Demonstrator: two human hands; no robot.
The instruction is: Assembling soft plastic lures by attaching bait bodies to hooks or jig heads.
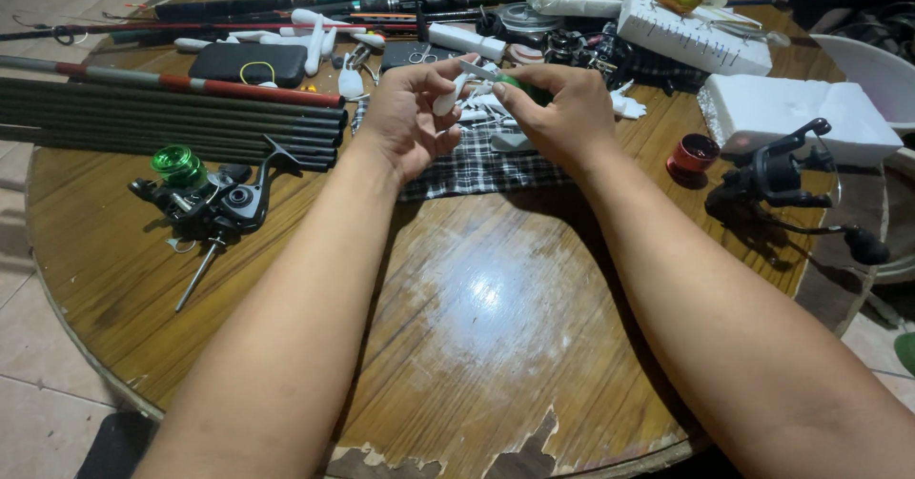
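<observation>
your left hand [405, 117] pinching a white lure [451, 98], your right hand [558, 112] closed on a small green piece [519, 85], both close together above the checked cloth [481, 169], round wooden table [477, 326]

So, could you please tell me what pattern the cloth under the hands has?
The cloth is a dark-and-white check, seen in the head view.

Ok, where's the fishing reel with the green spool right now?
In the head view, the reel with the green spool lies on the round wooden table, left of the left hand, just below the bundle of dark rod sections.
</observation>
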